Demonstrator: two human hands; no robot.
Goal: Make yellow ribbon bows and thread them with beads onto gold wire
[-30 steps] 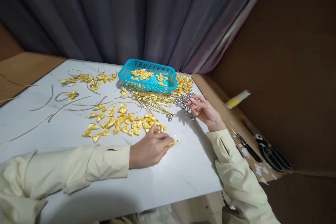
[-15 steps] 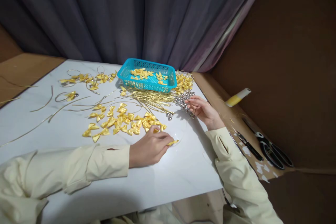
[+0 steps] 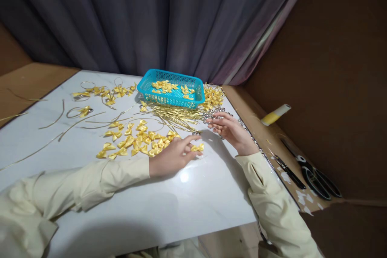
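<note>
My left hand (image 3: 173, 154) rests on the white table (image 3: 187, 205) with its fingers pinched on a small yellow ribbon bow (image 3: 197, 147), just right of a loose pile of yellow bows (image 3: 137, 139). My right hand (image 3: 229, 129) lies palm up further right, its fingertips curled in a cluster of small silver bells (image 3: 213, 115). What those fingers grip is too small to make out. Thin gold wire pieces (image 3: 175, 113) lie between the bows and the bells.
A blue plastic basket (image 3: 171, 88) with a few bows stands at the back against a grey curtain. Finished bow loops (image 3: 99, 92) and gold cords lie at the back left. Scissors (image 3: 314, 177), black snips (image 3: 290, 171) and a yellow-tipped tube (image 3: 275, 114) lie on the brown surface at right.
My left hand has slid forward and to the right with the bow, closer to the bells. My right hand has shifted slightly left and turned more palm up.
</note>
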